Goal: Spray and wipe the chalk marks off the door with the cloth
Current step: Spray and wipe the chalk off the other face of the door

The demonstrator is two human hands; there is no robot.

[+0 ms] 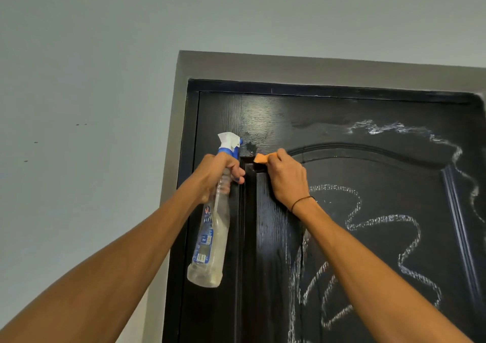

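Door [273, 237]: black wood-grain, glossy, wet sheen near top. Chalk marks [378, 221] powdery, matt white. My spray bottle [211, 240]: clear plastic w/ blue/white plastic trigger, glossy paper label. Cloth [263, 158] orange, soft-looking. Wall [79, 79] matt paint.

Both forearms bare, no sleeves in view. Left hand [219, 170]: no ring, watch or band visible. Right hand [288, 178]: thin black cord band [302, 201] round wrist, just below hand. No gloves either side.
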